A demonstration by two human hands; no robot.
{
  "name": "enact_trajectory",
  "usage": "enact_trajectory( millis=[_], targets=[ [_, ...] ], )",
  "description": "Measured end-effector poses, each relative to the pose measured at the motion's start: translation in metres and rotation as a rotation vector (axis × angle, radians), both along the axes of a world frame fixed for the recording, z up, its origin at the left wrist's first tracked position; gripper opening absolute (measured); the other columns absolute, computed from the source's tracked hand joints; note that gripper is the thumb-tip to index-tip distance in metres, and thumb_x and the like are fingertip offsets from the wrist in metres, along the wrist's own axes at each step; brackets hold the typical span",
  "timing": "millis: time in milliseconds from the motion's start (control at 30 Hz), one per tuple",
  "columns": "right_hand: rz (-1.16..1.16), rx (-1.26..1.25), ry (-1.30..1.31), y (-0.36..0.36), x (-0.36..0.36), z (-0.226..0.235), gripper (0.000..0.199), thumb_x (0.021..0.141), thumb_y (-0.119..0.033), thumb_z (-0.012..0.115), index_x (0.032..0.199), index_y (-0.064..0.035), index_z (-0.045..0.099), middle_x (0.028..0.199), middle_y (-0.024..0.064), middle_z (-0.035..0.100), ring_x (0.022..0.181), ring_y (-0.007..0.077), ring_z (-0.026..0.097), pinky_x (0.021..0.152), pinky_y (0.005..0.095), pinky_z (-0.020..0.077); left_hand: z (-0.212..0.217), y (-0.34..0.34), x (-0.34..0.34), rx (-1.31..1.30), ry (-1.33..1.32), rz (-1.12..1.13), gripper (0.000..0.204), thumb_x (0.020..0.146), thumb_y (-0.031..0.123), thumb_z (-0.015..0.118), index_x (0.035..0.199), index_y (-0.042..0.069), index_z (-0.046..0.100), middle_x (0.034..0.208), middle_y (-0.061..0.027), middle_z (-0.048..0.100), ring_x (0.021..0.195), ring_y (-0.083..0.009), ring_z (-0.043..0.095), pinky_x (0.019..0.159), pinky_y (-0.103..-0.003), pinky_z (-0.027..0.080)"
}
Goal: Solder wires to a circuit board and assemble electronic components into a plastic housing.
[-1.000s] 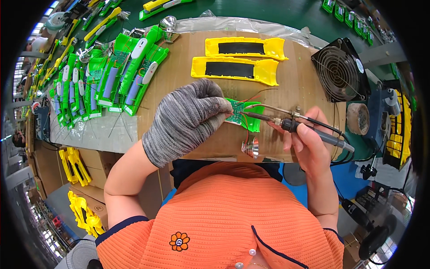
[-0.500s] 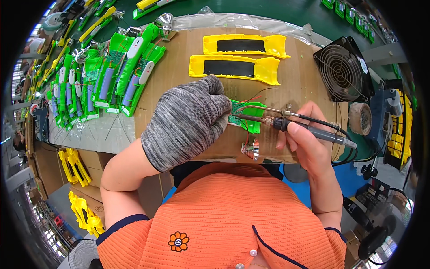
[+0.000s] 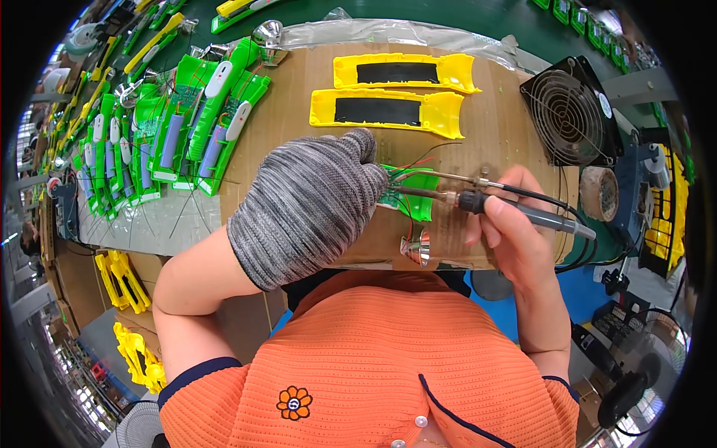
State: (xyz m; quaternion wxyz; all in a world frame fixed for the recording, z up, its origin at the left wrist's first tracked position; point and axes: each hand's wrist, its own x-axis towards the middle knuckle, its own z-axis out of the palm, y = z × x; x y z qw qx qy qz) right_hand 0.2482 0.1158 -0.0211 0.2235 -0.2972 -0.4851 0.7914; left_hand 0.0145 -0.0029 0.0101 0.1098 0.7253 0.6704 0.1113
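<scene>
The left hand (image 3: pixel 310 209), in a grey striped knit glove, has its fingers drawn together at the left end of a small green shell (image 3: pixel 422 211); whether they pinch a wire or the shell itself cannot be told, because the glove hides it. The bare right hand (image 3: pixel 519 235), apart from the left, is closed around the grey handle of a soldering iron (image 3: pixel 539 216), whose dark barrel points left over the shell. A thin metal tube (image 3: pixel 452 178) is fixed alongside the iron and runs above its barrel, its curved end near the gloved fingertips. The shell lies on the cardboard (image 3: pixel 295 86) between the two hands, with a green circuit board (image 3: pixel 390 197) inside it and red and dark wires rising from it. Just below sits a shiny reflector cup (image 3: pixel 415 249). Farther out, two yellow casings (image 3: pixel 442 112) with black inner panels lie one above the other beyond the hands. At the right stand a black fan (image 3: pixel 571 112) with a wire guard and a round brown block (image 3: pixel 599 194). At the left, green casings (image 3: pixel 235 97) with purple cylinders lean close together in a row.
</scene>
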Motion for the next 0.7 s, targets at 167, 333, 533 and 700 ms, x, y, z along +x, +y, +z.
enact_trajectory(
  millis=[167,333,533,700],
  targets=[
    [-0.149,0.029,0.121,0.01,0.021,-0.006,0.01,0.093,-0.008,0.057,0.092,-0.004,0.048,0.061,0.0037,0.05,0.054,0.0155,0.053,0.07,0.0358,0.0551,0.002,0.001,0.0,-0.002,0.002,-0.029,0.009,0.083,0.014,0.067,0.089,0.007,0.069,0.087,-0.0103,0.062,0.078,-0.0302,0.064,0.068,-0.041,0.052],
    [-0.272,-0.01,0.181,0.012,0.031,-0.016,0.011,0.097,-0.012,0.053,0.089,-0.0069,0.046,0.059,0.0015,0.045,0.059,0.0157,0.054,0.103,0.0484,0.0464,0.004,-0.001,0.002,-0.008,0.037,-0.033,0.009,0.085,0.014,0.065,0.089,0.007,0.068,0.087,-0.0118,0.061,0.079,-0.0314,0.064,0.069,-0.042,0.052],
    [-0.281,-0.053,0.231,0.012,0.032,-0.023,0.013,0.1,-0.015,0.051,0.089,-0.0126,0.045,0.056,-0.0026,0.039,0.061,0.0121,0.05,0.111,0.0477,0.0389,0.003,-0.001,0.008,-0.037,0.088,-0.012,0.01,0.085,0.013,0.065,0.09,0.006,0.068,0.088,-0.0129,0.06,0.081,-0.0328,0.064,0.071,-0.043,0.052],
    [-0.305,-0.058,0.251,0.013,0.035,-0.026,0.015,0.1,-0.016,0.051,0.087,-0.0132,0.045,0.056,-0.0029,0.036,0.06,0.0117,0.048,0.111,0.0475,0.0388,0.013,0.009,-0.002,0.049,-0.141,-0.04,0.017,0.089,0.018,0.064,0.097,0.004,0.069,0.092,-0.015,0.064,0.087,-0.0325,0.065,0.078,-0.042,0.052]
  ],
)
